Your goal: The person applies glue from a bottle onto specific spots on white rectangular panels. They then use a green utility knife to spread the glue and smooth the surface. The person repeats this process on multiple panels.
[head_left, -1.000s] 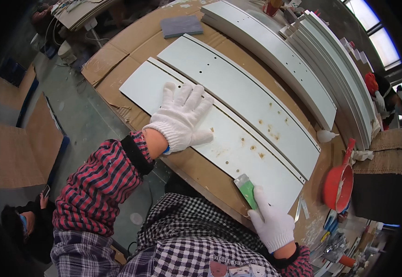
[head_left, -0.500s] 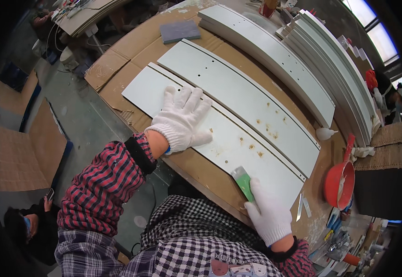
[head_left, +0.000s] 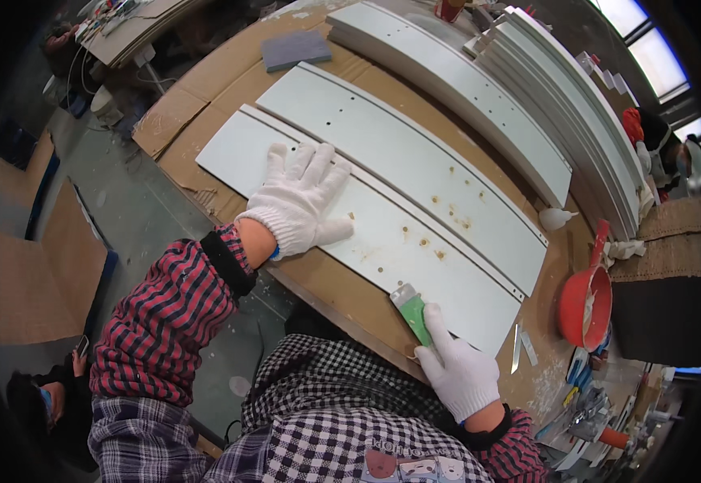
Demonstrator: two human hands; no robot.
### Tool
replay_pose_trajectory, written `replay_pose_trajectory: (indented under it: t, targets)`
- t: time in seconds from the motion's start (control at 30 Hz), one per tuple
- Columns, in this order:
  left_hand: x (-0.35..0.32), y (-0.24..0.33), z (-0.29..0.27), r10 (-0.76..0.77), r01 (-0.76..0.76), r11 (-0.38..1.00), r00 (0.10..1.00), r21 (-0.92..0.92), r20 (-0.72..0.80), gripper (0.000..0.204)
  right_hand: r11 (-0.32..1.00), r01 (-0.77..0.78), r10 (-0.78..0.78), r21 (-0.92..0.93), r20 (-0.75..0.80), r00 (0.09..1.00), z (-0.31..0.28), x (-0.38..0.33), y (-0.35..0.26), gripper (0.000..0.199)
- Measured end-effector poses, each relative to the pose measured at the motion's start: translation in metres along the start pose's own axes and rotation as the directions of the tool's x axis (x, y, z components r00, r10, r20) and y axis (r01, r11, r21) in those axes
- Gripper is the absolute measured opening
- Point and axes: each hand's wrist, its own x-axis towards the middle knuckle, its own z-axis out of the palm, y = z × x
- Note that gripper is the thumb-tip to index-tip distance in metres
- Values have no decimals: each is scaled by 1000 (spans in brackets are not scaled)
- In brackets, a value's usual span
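Note:
My left hand [head_left: 302,193], in a white knit glove, lies flat with fingers spread on the nearer white panel [head_left: 463,298]. That long board has a groove along its far edge and several holes with brownish marks. My right hand [head_left: 461,366], gloved as well, grips a green-handled scraper [head_left: 413,314]. The scraper's metal blade is at the panel's near edge, close to a small hole; whether it touches cannot be made out. A second white panel [head_left: 382,149] lies alongside, just beyond the first, with similar holes and brown spots.
Cardboard [head_left: 229,88] covers the table. Beyond the panels stand stacked white boards [head_left: 447,80] and a grey block [head_left: 295,50]. At the right are a red pan [head_left: 573,306], a white squeeze bulb [head_left: 556,218] and thin blades [head_left: 517,348]. Other people [head_left: 48,402] are nearby.
The whole view has shifted slightly, so the table and panels appear farther left and up. My left hand stays spread on the panel; the scraper remains in my right hand near the same edge.

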Motion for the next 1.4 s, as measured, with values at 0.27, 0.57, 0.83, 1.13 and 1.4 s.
replay_pose_trajectory:
  t: [0.27,0.57,0.83,1.13,1.4]
  targets:
    - [-10,8,-15,60,-59,997,998,-42,24,84,994,-57,68,95,-126,990,8,-31,68,69]
    - [-8,27,-1,-5,4,1000,996,-11,-93,85,998,-40,43,53,-62,997,3,-29,75,66]
    - [-1,29,-20,33,-29,998,997,-55,73,82,999,23,-21,39,-55,998,-1,-11,66,66]
    - [1,25,-14,45,-43,998,997,-44,62,81,994,21,-13,106,-78,997,4,-11,55,66]
    - [1,20,-12,6,-6,1000,995,1,102,85,990,-5,19,138,-104,994,6,0,40,65]
